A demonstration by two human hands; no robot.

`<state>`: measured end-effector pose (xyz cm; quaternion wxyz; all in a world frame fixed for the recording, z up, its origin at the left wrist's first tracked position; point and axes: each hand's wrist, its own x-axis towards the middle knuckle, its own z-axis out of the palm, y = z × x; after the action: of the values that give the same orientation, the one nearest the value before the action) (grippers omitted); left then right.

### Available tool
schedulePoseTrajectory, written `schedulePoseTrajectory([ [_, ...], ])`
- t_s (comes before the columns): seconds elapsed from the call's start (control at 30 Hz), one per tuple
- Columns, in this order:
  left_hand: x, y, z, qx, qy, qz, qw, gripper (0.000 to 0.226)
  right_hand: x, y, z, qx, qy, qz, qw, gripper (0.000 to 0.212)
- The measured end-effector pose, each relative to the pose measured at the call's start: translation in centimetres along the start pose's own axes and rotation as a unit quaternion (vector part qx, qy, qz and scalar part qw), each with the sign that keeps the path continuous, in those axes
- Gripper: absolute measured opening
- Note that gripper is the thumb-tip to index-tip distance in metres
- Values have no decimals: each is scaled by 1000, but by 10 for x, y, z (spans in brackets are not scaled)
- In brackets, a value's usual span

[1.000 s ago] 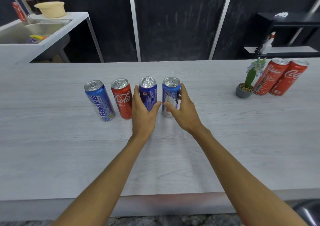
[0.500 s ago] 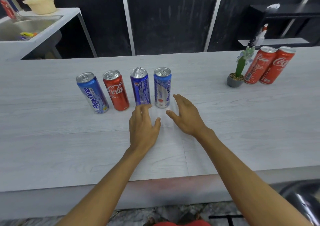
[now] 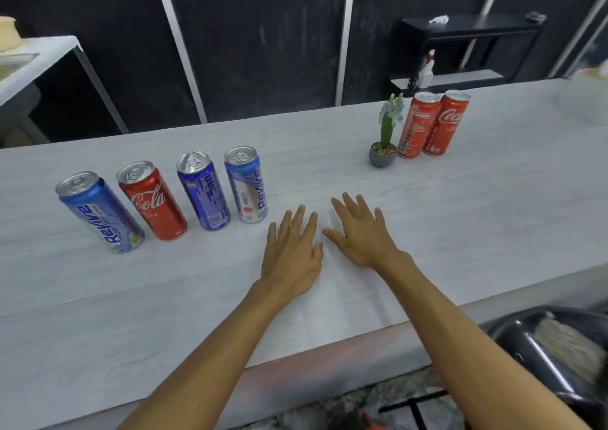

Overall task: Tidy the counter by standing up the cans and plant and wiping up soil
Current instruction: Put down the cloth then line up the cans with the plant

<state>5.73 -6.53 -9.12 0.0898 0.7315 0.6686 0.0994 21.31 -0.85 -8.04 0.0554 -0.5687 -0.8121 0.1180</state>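
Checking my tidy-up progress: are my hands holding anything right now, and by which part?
Nothing is held. The left hand and right hand are open, fingers spread, over the counter, apart from the cans.

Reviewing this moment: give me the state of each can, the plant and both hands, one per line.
Left Revive can: upright.
Cola can: upright.
Dark blue can: upright, top dented.
Right Revive can: upright.
Two red cans: upright, side by side.
Plant: upright in its pot.
Left hand: open, empty.
Right hand: open, empty.
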Motion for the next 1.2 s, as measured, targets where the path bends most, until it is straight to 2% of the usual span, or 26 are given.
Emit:
schedulePoseTrajectory([
  [0.37,80,73,4,68,-71,58,993,61,-8,91,-30,-32,-7,96,995,69],
  [0.63,147,141,7,56,-82,65,993,67,8,160,-56,-17,40,139,989,70],
  [0.9,197,193,14,-89,-29,12,996,79,41,217,-82,47,90,156,983,75],
  [1.07,221,212,20,-218,1,-49,975,86,65,236,-97,137,145,146,969,79],
  [1.2,240,221,20,-280,61,-66,956,88,84,241,-109,207,192,126,951,78],
])
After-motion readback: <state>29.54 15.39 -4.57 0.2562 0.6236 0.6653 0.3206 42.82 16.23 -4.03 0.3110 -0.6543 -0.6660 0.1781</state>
